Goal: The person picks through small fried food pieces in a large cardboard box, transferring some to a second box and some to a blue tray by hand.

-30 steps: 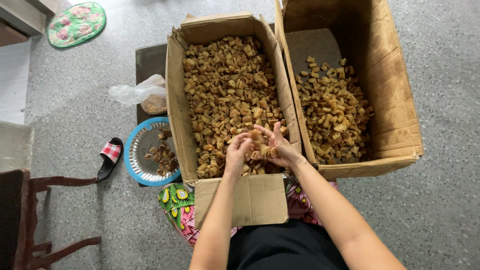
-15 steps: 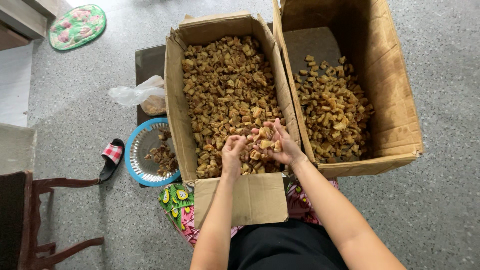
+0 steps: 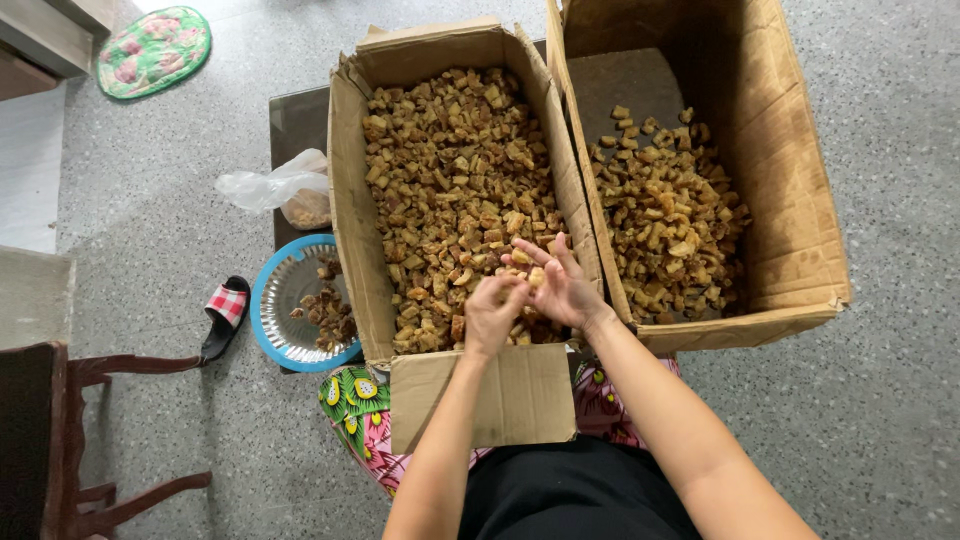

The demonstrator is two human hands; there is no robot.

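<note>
A grey speckled floor carries everything. Two open cardboard boxes stand side by side on it: the left box, heaped with brown chunks, and the right box, partly filled with the same. Left of the left box lies a blue-rimmed plate with a few chunks, and beyond it a clear plastic bag. A checked slipper lies left of the plate. A round green mat sits towards the far left corner, a dark wooden chair near the left edge.

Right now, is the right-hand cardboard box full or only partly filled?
Partly filled: the right-hand cardboard box holds brown chunks only low at its near end, with bare bottom behind them.
</note>
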